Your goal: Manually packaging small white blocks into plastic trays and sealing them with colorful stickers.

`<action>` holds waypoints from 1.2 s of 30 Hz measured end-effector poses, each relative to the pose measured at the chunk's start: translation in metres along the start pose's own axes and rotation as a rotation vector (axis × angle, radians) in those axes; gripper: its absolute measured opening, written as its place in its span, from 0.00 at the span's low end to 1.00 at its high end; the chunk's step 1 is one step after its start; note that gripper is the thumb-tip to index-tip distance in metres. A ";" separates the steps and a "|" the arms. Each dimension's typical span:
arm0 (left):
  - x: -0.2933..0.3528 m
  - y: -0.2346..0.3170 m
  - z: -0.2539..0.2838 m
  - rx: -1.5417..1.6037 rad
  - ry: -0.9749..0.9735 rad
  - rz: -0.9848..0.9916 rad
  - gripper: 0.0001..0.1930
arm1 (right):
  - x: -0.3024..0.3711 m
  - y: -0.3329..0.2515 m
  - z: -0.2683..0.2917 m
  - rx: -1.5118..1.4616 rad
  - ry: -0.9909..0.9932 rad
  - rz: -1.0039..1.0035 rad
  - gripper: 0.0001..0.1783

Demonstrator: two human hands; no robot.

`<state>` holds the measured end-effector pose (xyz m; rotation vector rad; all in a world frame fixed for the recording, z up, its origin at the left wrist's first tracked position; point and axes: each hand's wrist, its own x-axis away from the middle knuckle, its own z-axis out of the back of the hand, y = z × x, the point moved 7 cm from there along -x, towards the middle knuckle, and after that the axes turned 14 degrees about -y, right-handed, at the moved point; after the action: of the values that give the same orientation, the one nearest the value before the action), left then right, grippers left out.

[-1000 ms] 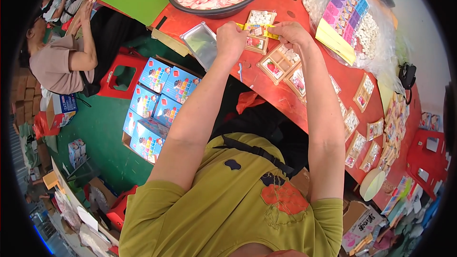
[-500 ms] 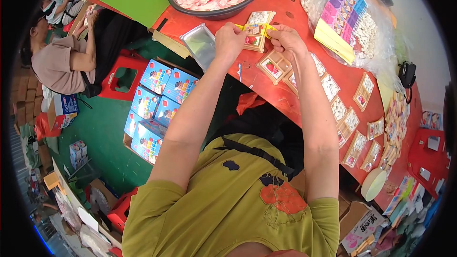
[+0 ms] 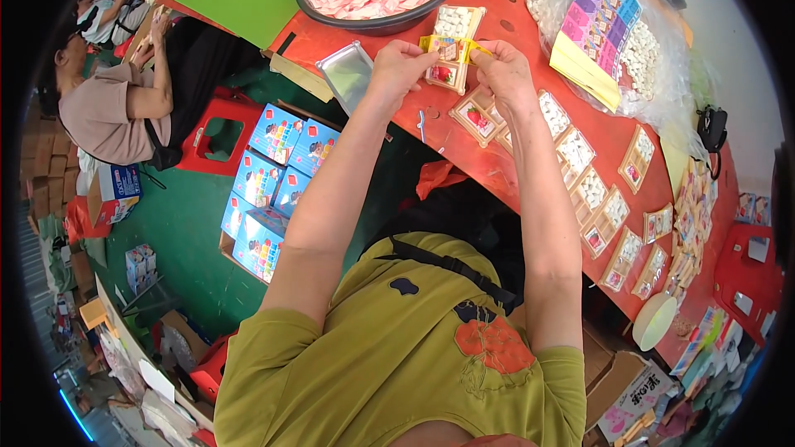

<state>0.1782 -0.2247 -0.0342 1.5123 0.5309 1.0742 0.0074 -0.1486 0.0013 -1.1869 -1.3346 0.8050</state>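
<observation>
A small tan compartment tray (image 3: 455, 23) with white pieces and a strawberry picture lies on the red table. Across its middle runs a printed yellow paper band (image 3: 450, 50). My left hand (image 3: 401, 71) pinches the band's left end at the tray's side. On the other side my right hand (image 3: 503, 71) has its fingers closed on the right end. Beside my right wrist is another tan tray (image 3: 478, 118) with a strawberry picture. A clear plastic case (image 3: 347, 73) rests at the table edge by my left hand.
A dark basin (image 3: 377, 25) of pink packets stands beyond my hands. Filled trays (image 3: 575, 151) line the right table edge. Farther right are a plastic bag of white pieces (image 3: 642, 54) and printed sheets (image 3: 595, 33). Blue boxes (image 3: 276, 134) stand lower left, near a seated person (image 3: 116, 108).
My hands have drawn in toward the tray's sides, and the ends of the yellow band now sit lower against it. The view has shifted slightly.
</observation>
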 end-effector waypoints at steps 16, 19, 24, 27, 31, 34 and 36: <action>0.053 0.042 -0.077 0.388 -0.185 -0.213 0.17 | 0.065 0.016 0.065 -0.394 -0.109 0.260 0.04; 0.063 0.049 -0.092 0.388 -0.315 -0.179 0.18 | 0.079 0.015 0.071 -0.405 -0.140 0.301 0.04; 0.071 0.046 -0.114 0.402 -0.569 -0.076 0.17 | 0.097 0.020 0.077 -0.398 -0.186 0.290 0.03; 0.074 0.040 -0.121 0.358 -0.670 -0.048 0.16 | 0.104 0.022 0.081 -0.357 -0.218 0.270 0.03; 0.082 0.043 -0.125 0.295 -0.761 -0.083 0.15 | 0.120 0.023 0.086 -0.336 -0.209 0.228 0.03; 0.085 0.041 -0.129 0.104 -0.796 -0.118 0.15 | 0.130 0.027 0.089 -0.266 -0.199 0.205 0.03; 0.084 0.032 -0.130 -0.043 -0.814 -0.164 0.14 | 0.131 0.033 0.089 -0.270 -0.182 0.203 0.03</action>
<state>0.1008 -0.0959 0.0149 1.6752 0.0527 0.2787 -0.0569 -0.0004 -0.0053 -1.5084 -1.5237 0.9158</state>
